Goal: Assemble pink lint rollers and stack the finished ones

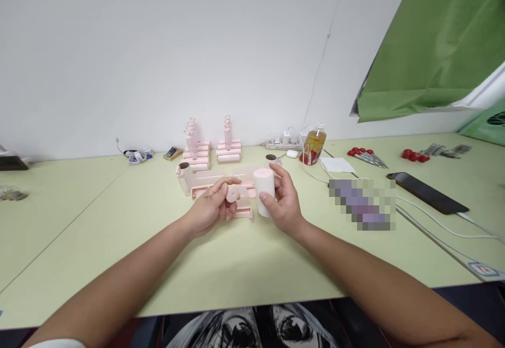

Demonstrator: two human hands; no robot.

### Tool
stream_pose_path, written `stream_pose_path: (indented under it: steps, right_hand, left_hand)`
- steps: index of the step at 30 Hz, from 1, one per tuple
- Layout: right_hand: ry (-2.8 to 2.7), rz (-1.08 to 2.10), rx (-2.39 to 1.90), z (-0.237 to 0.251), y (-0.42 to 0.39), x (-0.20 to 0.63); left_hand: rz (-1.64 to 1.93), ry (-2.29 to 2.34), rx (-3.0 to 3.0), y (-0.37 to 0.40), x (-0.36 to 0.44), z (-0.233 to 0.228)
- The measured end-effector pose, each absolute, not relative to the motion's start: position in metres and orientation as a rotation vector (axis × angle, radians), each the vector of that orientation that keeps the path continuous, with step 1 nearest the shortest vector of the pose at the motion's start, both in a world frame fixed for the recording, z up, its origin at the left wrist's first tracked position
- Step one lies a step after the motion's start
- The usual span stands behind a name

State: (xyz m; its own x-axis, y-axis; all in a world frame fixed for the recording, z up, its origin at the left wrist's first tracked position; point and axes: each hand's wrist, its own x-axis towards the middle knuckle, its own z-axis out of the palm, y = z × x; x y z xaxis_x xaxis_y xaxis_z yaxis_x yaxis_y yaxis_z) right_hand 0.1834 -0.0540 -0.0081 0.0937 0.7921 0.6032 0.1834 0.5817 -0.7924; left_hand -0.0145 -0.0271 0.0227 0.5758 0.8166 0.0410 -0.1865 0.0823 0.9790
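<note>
Between the thumb and fingers of my left hand (209, 206) is a small pale-pink round cap (232, 194) with a hole or hub at its middle. My right hand (290, 200) wraps round a white roll (263, 184), held upright, whose top end is closed by a pink disc. The two hands are apart, side by side above the table. Behind and below them lie pink plastic parts (244, 213), partly hidden by my left hand. Two rolls with brown cores stand further back, one at the left (184, 167) and one behind my right fingers (271, 157).
Stacked pink pieces with upright handles (197, 153) stand by the wall, with a second stack (229, 150) beside them. To the right are a drink bottle (313, 145), a power strip (282, 144), red-handled tools (366, 156), a phone (428, 192) and white cables (434, 227).
</note>
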Motion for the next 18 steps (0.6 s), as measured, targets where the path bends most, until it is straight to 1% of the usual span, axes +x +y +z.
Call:
stream_pose_path:
  steps: [7, 13, 18]
  right_hand:
    - [-1.322, 0.614, -0.875, -0.002, -0.06, 0.179]
    - [-1.19, 0.779, -0.85, 0.004, -0.06, 0.176]
    - [-1.271, 0.742, -0.873, -0.003, -0.058, 0.177]
  left_hand:
    - [0.976, 0.694, 1.273, -0.029, -0.022, 0.011]
    - [1.173, 0.762, 1.515, -0.033, -0.023, 0.008]
    - [1.294, 0.844, 1.491, -0.038, -0.02, 0.005]
